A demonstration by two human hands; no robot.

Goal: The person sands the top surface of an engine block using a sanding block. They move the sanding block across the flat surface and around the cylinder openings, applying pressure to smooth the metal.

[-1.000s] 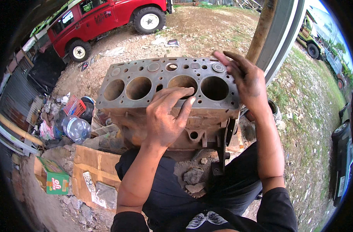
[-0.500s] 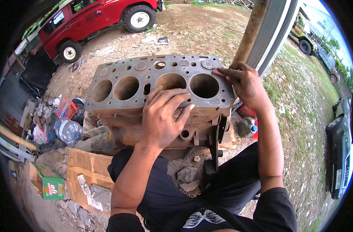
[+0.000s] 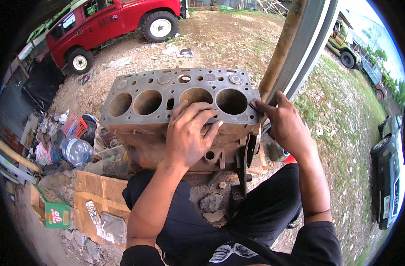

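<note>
Grey metal topped the engine block (image 3: 153, 121) beyond the person's knees in the head view. The left hand (image 3: 188, 135) rested loosely on its near edge, gripping nothing; the right hand (image 3: 287, 124) pinched a reddish scrap (image 3: 254, 103) at the right end. The top appeared largely bare; what remained was unclear.

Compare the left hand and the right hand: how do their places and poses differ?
The left hand reaches over the near edge of the engine block; the right hand is at the block's right end. The left hand is loosely spread; the right hand looks more bunched and points leftward. Both are bare and darkly smudged.
</note>
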